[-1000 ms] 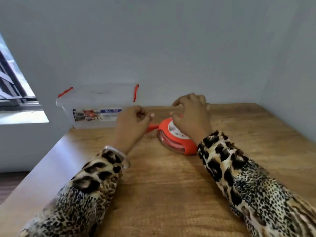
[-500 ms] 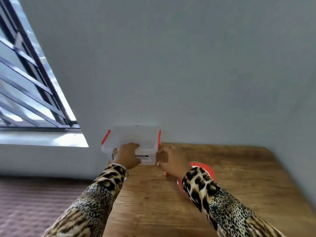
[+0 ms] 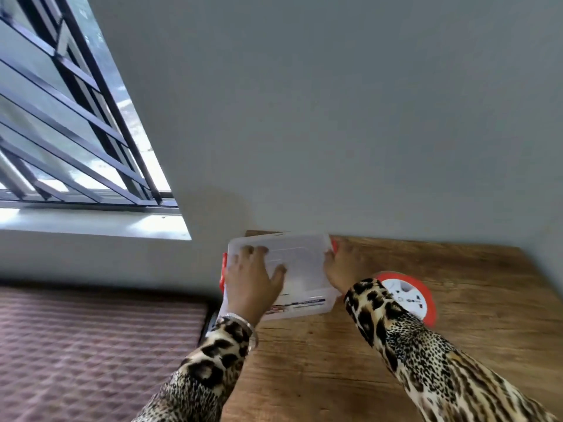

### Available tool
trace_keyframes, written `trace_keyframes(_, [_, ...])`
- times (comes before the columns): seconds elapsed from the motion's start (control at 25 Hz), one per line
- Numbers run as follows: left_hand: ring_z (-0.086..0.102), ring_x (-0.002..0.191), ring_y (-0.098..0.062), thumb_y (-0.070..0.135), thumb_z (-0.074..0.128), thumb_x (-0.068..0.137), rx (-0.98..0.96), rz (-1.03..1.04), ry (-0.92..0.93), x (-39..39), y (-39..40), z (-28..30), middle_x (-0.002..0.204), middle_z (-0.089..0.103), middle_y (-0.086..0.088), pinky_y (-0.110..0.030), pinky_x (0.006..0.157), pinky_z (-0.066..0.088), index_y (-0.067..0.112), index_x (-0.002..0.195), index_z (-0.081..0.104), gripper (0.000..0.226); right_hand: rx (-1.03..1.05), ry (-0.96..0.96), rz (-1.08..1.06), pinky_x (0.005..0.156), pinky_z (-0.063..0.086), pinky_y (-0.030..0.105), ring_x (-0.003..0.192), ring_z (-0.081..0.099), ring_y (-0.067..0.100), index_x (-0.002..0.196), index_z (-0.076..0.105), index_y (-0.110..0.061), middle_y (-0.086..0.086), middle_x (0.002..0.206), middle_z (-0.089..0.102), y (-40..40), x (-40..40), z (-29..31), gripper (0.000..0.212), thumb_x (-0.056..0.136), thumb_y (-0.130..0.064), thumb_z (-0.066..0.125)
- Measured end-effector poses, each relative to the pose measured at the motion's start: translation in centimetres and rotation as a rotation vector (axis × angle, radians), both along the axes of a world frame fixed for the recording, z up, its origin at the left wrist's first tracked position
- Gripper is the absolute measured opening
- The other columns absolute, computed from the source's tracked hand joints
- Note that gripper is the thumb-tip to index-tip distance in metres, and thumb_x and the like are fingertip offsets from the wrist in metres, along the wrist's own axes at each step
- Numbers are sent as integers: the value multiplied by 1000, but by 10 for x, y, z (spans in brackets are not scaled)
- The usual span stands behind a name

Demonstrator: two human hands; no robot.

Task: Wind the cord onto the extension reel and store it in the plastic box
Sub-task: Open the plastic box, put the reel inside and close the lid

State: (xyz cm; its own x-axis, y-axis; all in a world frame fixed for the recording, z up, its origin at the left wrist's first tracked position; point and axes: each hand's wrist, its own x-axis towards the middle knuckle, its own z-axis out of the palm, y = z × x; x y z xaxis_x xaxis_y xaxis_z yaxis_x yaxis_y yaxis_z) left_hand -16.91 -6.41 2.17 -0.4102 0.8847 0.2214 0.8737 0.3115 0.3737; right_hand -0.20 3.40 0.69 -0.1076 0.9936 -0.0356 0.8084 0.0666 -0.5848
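The clear plastic box [image 3: 304, 269] with red latches stands at the table's back left corner, lid on. My left hand [image 3: 254, 277] lies flat on the lid's left half with fingers spread. My right hand [image 3: 342, 263] holds the box's right end, thumb on the lid edge and fingers by the red latch [image 3: 334, 245]. The orange extension reel [image 3: 409, 295], white face up, lies flat on the table just right of the box. My right forearm hides its left part. No loose cord shows.
The wooden table [image 3: 457, 330] meets a grey wall at the back and on the right. Its left edge drops to a patterned brown mat [image 3: 91, 345]. A barred window [image 3: 76, 117] and sill are at the left.
Both hands left the reel and went to the box. My left hand moved from the box's front up onto the lid, my right to its right end. The view tilted up and left.
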Motion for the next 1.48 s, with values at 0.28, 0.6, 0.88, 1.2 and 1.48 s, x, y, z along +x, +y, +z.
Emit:
trace_keyframes(0.28, [58, 91, -38, 40, 42, 99, 13, 317, -610, -72, 1, -26, 111, 58, -24, -38, 75, 41, 3, 107, 40, 38, -5, 72, -205, 69, 36, 31, 95, 61, 35, 105, 59, -2, 20, 104, 65, -8, -6, -25, 53, 100, -43, 26])
trace_keyframes(0.6, [55, 113, -41, 28, 37, 103, -66, 322, -728, -108, 20, -41, 120, 61, -28, -37, 90, 41, -6, 112, 59, 42, -71, 59, -308, 83, 41, 36, 104, 58, 37, 110, 63, 0, 23, 113, 64, 2, -9, -25, 51, 103, -32, 24])
trace_keyframes(0.88, [59, 67, -23, 19, 49, 95, -286, 273, -864, -120, 26, -44, 90, 68, -14, -22, 52, 42, -2, 98, 65, 26, 109, -17, -271, 86, 46, 43, 106, 56, 38, 115, 53, -1, 21, 115, 60, 16, -8, -9, 32, 94, -23, 45])
trace_keyframes(1.2, [54, 33, -17, 0, 56, 91, -64, 170, -1286, -114, 17, -37, 47, 62, -4, -23, 37, 45, 6, 85, 70, 16, 43, 148, -132, 87, 44, 33, 106, 58, 34, 116, 60, -2, 19, 115, 64, 36, -29, -9, 29, 97, -18, 45])
trace_keyframes(1.48, [54, 34, -18, -7, 49, 91, -91, 250, -1261, -113, 21, -31, 44, 60, -3, -25, 37, 48, 5, 77, 70, 27, 247, 199, -147, 89, 43, 32, 103, 60, 35, 110, 65, 2, 21, 109, 67, 30, -30, -3, 25, 95, -5, 46])
